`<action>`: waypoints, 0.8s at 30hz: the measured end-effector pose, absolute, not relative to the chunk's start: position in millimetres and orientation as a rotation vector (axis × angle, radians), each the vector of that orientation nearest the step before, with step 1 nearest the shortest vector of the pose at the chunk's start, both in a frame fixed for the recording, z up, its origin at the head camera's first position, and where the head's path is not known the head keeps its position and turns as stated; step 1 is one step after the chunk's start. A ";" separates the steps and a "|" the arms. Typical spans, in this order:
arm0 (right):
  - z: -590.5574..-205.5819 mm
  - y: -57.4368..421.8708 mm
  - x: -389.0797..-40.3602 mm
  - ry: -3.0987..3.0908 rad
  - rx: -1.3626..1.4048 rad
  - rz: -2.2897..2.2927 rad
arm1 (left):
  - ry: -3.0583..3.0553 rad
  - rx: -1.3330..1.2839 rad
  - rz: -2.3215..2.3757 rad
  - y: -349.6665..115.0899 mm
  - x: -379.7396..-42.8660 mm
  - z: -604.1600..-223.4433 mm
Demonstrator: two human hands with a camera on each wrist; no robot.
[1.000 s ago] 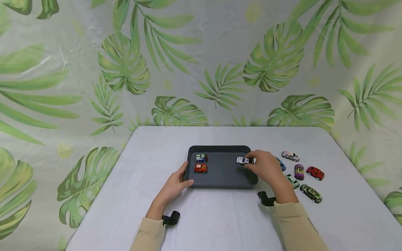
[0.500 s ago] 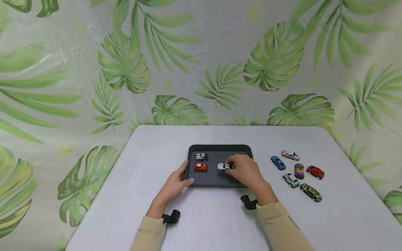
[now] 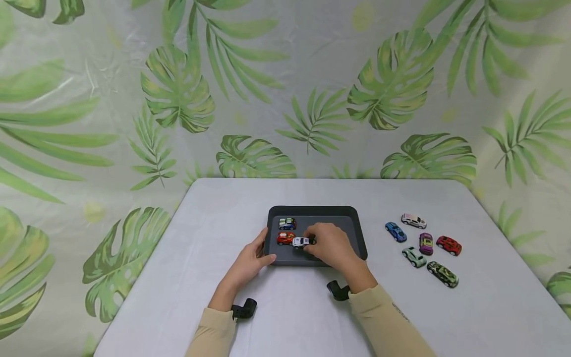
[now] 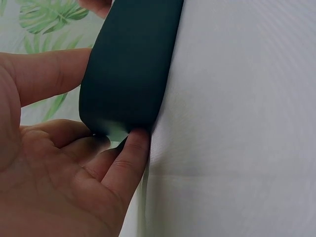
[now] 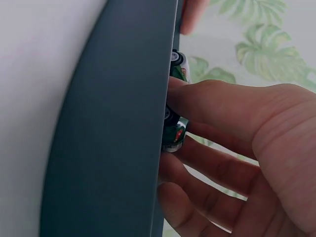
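Observation:
A dark grey tray (image 3: 314, 211) lies on the table. My left hand (image 3: 247, 263) grips its left end, and the left wrist view shows the thumb and fingers about the tray's corner (image 4: 133, 64). Inside the tray, my right hand (image 3: 332, 244) pinches a white toy car (image 3: 300, 242) between thumb and fingers, low over the floor, just right of a red toy car (image 3: 284, 239). Behind the red one sits a green, white and blue toy car (image 3: 287, 223). In the right wrist view, the tray's wall partly hides the pinched car (image 5: 177, 131).
To the tray's right, several toy cars stand on the white table (image 3: 214, 213): blue (image 3: 396, 231), pale pink-white (image 3: 413, 220), purple and yellow (image 3: 426, 243), red and black (image 3: 449, 245), mint green (image 3: 414, 257) and camouflage (image 3: 442, 274). A leaf-patterned sheet (image 3: 250, 99) hangs behind.
My right hand has carried the white toy car leftward across the tray, from its right side to beside the red toy car. The left hand has stayed at the tray's left end.

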State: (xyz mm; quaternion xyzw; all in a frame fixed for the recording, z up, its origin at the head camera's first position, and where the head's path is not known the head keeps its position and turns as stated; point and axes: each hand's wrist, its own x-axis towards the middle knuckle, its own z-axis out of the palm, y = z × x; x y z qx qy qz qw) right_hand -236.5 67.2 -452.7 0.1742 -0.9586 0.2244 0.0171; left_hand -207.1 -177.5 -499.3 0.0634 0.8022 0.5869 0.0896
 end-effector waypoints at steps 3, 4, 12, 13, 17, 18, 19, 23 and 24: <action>-453.7 59.7 -237.1 -2.977 0.563 0.711 | 2.384 0.191 1.755 -177.9 -207.0 -498.9; -453.8 57.3 -237.1 -2.977 0.571 0.717 | 2.383 0.197 1.759 -178.0 -206.7 -498.7; -453.7 40.7 -235.3 -2.987 0.617 0.745 | 2.379 0.214 1.773 -178.5 -206.5 -500.6; -454.0 39.4 -235.5 -2.992 0.621 0.743 | 2.376 0.210 1.778 -177.2 -205.2 -497.8; -456.8 34.5 -236.0 -3.005 0.642 0.735 | 2.359 0.211 1.792 -175.9 -206.5 -497.6; -457.4 33.6 -235.9 -3.007 0.654 0.734 | 2.355 0.212 1.797 -175.9 -206.8 -498.0; -458.2 32.7 -236.2 -3.007 0.663 0.730 | 2.353 0.207 1.796 -176.1 -207.0 -498.1; -458.6 29.9 -235.5 -3.008 0.688 0.731 | 2.353 0.219 1.801 -179.4 -209.5 -505.0; -458.5 29.2 -235.3 -3.008 0.690 0.733 | 2.354 0.216 1.795 -180.0 -209.4 -505.3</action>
